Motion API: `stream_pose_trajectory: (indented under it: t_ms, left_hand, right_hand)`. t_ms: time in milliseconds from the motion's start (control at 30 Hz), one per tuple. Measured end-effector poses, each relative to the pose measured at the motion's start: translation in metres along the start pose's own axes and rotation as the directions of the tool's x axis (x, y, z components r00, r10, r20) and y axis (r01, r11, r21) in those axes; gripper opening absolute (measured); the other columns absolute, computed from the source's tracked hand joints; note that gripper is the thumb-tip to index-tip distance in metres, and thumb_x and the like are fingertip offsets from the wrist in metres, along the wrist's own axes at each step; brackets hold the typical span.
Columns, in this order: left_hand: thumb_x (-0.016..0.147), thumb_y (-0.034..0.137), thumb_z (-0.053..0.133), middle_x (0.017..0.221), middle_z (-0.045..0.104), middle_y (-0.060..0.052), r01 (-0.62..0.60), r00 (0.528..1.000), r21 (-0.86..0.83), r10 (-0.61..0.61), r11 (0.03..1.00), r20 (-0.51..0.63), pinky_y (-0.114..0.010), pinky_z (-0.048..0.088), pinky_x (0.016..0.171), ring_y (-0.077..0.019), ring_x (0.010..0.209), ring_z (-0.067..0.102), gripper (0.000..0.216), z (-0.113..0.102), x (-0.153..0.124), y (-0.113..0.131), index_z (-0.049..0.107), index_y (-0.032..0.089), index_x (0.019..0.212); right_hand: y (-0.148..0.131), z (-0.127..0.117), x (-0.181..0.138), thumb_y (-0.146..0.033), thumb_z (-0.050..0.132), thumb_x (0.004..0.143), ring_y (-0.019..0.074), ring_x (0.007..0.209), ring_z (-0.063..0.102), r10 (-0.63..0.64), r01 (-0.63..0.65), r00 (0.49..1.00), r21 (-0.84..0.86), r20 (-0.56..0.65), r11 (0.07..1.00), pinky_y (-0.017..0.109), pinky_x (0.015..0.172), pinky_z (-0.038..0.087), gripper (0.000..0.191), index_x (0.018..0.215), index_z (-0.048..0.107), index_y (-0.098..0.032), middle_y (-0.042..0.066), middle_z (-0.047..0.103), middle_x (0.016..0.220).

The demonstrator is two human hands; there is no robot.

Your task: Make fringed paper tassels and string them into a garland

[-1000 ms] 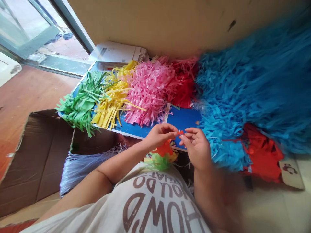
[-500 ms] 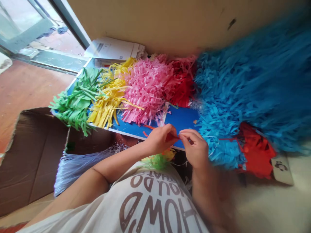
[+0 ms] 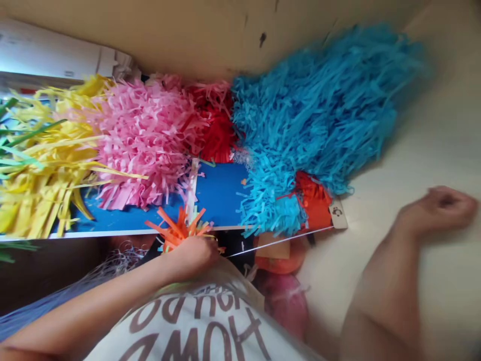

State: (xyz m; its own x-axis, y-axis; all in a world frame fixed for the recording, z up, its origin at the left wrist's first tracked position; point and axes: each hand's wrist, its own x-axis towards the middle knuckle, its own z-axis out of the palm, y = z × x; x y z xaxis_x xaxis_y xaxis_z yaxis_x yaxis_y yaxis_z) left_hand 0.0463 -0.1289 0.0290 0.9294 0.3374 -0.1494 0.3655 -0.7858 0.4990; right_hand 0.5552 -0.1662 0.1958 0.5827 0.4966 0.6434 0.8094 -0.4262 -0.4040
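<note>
wall (image 3: 188, 37): tan, with a dark mark (image 3: 262, 39) | bench (image 3: 220, 190): blue top, white front edge, alongside wall | right side: pale surface (image 3: 379, 210), softly lit

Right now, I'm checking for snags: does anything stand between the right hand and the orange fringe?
In this view, the tag, red bundle and lower blue fringe lie between right hand and orange fringe; depth unclear.

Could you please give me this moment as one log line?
left hand: closed on orange strips | white string: straight, running rightward from near left hand | right hand: curled, far right, contents unclear
</note>
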Motion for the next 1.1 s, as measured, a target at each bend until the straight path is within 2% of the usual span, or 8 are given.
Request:
stream_pose_trajectory:
  t_ms: [67, 133, 300, 467, 633, 733, 900, 1100]
  left_hand:
    - [0.079, 0.004, 0.061, 0.079, 0.071, -0.009, -0.004, 0.988, 0.109, -0.012, 0.994, 0.151, -0.025, 0.047, 0.062, -0.0187, 0.071, 0.066, 0.016, 0.018, 0.004, 0.001, 0.073, 0.015, 0.076]
    - [0.076, 0.003, 0.062, 0.076, 0.071, -0.011, -0.005, 0.979, 0.175, -0.031, 0.985, 0.201, -0.028, 0.047, 0.063, -0.0199, 0.069, 0.065, 0.014, 0.026, 0.007, 0.002, 0.072, 0.013, 0.076]
    - [0.082, 0.018, 0.067, 0.074, 0.068, -0.007, -0.119, 0.992, 0.126, 0.122, 0.985, -0.023, -0.034, 0.046, 0.071, -0.0215, 0.075, 0.062, 0.012, -0.005, 0.025, 0.013, 0.066, 0.017, 0.070]
    - [0.095, 0.025, 0.056, 0.082, 0.070, -0.005, -0.217, 0.959, 0.138, 0.237, 0.966, -0.154, -0.032, 0.042, 0.071, -0.0196, 0.080, 0.062, 0.019, -0.049, 0.078, 0.030, 0.067, 0.018, 0.080]
    - [0.096, 0.026, 0.053, 0.123, 0.069, -0.010, -0.335, 0.920, 0.134, 0.355, 0.932, -0.169, -0.035, 0.043, 0.088, -0.0227, 0.114, 0.060, 0.025, -0.045, 0.159, 0.032, 0.067, 0.020, 0.116]
    - [0.096, 0.038, 0.054, 0.143, 0.057, -0.014, -0.133, 0.972, 0.183, 0.164, 0.974, -0.167, -0.046, 0.037, 0.104, -0.0311, 0.132, 0.050, 0.042, -0.038, 0.190, 0.013, 0.059, 0.019, 0.133]
    - [0.091, 0.043, 0.059, 0.149, 0.047, -0.022, 0.083, 0.977, 0.255, -0.028, 0.963, -0.212, -0.054, 0.030, 0.111, -0.0375, 0.137, 0.043, 0.061, -0.039, 0.190, -0.020, 0.053, 0.007, 0.139]
    - [0.088, 0.043, 0.060, 0.150, 0.046, -0.022, 0.112, 0.979, 0.271, -0.061, 0.956, -0.192, -0.048, 0.033, 0.110, -0.0357, 0.138, 0.042, 0.067, -0.043, 0.180, -0.028, 0.049, 0.006, 0.142]
  right_hand:
    - [0.014, 0.027, -0.011, -0.035, 0.043, 0.096, 0.0378, 0.113, 0.058, 0.000, -0.012, 0.997, -0.159, -0.077, 0.987, 0.055, 0.093, 0.039, 0.032, 0.106, 0.070, -0.020, 0.026, 0.064, 0.108]
    - [0.019, 0.048, -0.024, -0.031, 0.047, 0.092, 0.0377, 0.108, 0.060, -0.014, 0.045, 0.992, -0.255, 0.124, 0.966, 0.052, 0.087, 0.042, 0.031, 0.107, 0.071, -0.018, 0.025, 0.066, 0.108]
    - [-0.012, 0.084, -0.075, -0.032, 0.053, 0.088, 0.0331, 0.098, 0.063, -0.088, 0.208, 0.903, -0.248, 0.421, 0.946, 0.042, 0.074, 0.042, 0.033, 0.112, 0.072, -0.019, 0.020, 0.065, 0.122]
    - [-0.059, 0.124, -0.126, -0.027, 0.057, 0.082, 0.0261, 0.073, 0.062, -0.205, 0.321, 0.550, 0.022, 0.809, 0.947, 0.037, 0.069, 0.043, 0.026, 0.101, 0.076, -0.028, 0.009, 0.070, 0.082]
    - [-0.064, 0.148, -0.117, -0.030, 0.047, 0.088, 0.0277, 0.082, 0.066, -0.078, 0.058, 0.711, 0.052, 0.699, 0.997, 0.040, 0.077, 0.049, 0.056, 0.142, 0.050, -0.017, 0.011, 0.073, 0.091]
    - [-0.062, 0.146, -0.126, -0.031, 0.049, 0.088, 0.0243, 0.087, 0.068, -0.069, -0.032, 0.829, 0.172, 0.555, 0.985, 0.038, 0.082, 0.051, 0.047, 0.130, 0.057, -0.013, 0.014, 0.072, 0.106]
    - [-0.075, 0.141, -0.170, -0.033, 0.053, 0.089, 0.0230, 0.091, 0.066, -0.330, 0.171, 0.646, 0.291, 0.688, 0.941, 0.036, 0.086, 0.050, 0.024, 0.096, 0.070, -0.017, 0.013, 0.070, 0.104]
    - [-0.089, 0.144, -0.175, -0.023, 0.049, 0.090, 0.0200, 0.077, 0.061, -0.281, 0.398, 0.548, 0.050, 0.788, 0.916, 0.030, 0.069, 0.043, 0.024, 0.084, 0.072, -0.019, 0.011, 0.069, 0.093]
